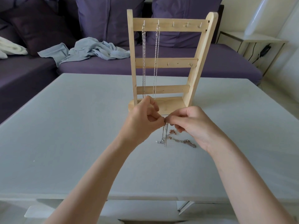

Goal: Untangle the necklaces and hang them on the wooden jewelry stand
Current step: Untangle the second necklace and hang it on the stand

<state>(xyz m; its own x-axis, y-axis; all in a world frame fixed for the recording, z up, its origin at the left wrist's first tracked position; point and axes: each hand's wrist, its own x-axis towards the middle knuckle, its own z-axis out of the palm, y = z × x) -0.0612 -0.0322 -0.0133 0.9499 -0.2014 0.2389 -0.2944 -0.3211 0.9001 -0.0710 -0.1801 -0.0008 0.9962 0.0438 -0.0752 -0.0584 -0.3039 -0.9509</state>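
Both hands meet above the tabletop (64, 126), just in front of the wooden jewelry stand (165, 62). The left hand (144, 117) and the right hand (192, 125) each pinch, thumb against forefinger, the top of a silver chain (164, 135) at nearly one point; the remaining fingers are curled in. Neither hand holds anything else.

The pinched chain hangs straight down from the fingertips, long axis vertical, and its lower end touches the tabletop in a small tangle. A rose-gold chain (184, 141) lies in that same tangle, trailing toward the right, below the right hand. Whether the two are knotted together or merely overlap cannot be told.

The governing relation: the stand is directly beyond the hands, and its hook bar is well above them. The left hand is nearer the occupied hooks; the right hand is nearer the free ones.

Count: two silver necklaces (149, 62) hang from the two leftmost hooks of the top bar. Three top hooks (186, 24) are free. Two chains are off the stand. In my judgement the task is about half done.

Beyond the tabletop stands a purple sofa (48, 70) bearing a crumpled blue cloth (87, 49).
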